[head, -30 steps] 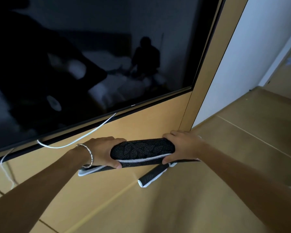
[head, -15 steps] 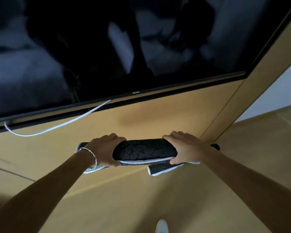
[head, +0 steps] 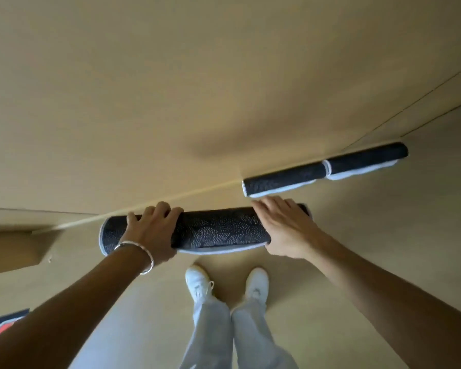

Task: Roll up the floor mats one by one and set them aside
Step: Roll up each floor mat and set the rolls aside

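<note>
A rolled dark mat [head: 218, 231] with a pale edge lies across the middle of the frame, held at both ends. The left hand [head: 151, 230] wraps over its left part, fingers curled round the roll; a bracelet [head: 141, 251] circles that wrist. The right hand [head: 285, 227] lies on the right end, fingers nearly straight — palm pressed on the mat. Two more rolled mats [head: 282, 182] [head: 367, 161] lie end to end at right of centre, along the foot of the wooden panel [head: 171, 89]. White shoes [head: 198, 284] stand on the floor [head: 357, 235] below — just under the held roll.
</note>
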The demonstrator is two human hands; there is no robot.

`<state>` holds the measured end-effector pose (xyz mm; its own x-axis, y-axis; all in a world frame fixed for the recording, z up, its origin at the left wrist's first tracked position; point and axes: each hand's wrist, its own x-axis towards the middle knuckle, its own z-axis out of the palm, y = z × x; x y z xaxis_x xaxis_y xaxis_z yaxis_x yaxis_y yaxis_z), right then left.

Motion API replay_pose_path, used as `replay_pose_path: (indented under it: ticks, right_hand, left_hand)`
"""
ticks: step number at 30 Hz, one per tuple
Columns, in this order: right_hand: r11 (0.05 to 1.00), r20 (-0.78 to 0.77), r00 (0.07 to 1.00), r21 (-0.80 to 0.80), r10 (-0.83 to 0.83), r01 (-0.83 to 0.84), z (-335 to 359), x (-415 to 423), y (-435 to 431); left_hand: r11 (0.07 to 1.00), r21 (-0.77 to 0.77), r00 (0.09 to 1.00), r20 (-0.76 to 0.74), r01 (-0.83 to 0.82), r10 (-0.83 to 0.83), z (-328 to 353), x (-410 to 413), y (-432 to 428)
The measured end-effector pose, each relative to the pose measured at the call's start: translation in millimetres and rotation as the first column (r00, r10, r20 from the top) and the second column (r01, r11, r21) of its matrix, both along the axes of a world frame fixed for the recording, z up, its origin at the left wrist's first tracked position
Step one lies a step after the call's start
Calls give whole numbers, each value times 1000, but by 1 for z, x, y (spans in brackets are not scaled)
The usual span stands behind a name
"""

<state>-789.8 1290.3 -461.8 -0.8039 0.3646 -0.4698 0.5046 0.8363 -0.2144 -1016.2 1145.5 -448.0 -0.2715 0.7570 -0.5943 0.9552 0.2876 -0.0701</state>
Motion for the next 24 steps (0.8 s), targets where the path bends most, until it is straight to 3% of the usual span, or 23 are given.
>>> replay_pose_path:
  ticks: [8,11,17,24]
  right_hand:
    - [983,51,982,11,-184,184,-155,5,-16]
    - [984,107,981,-51,-163,169,-201,6,-31]
    - [985,76,986,-74,-149,154,-274,-12,-50]
    - [995,9,995,16,-97,97,-382,-65,-56]
  left_hand:
    - [997,48,998,13,67,-68,-153,4,-8]
    - [989,84,993,3,120,-120,-196,2,-29]
    - [978,141,988,-27,154,-152,-273,-16,-61]
    - [989,133,997,-42,72,-67,-372,-60,-74]
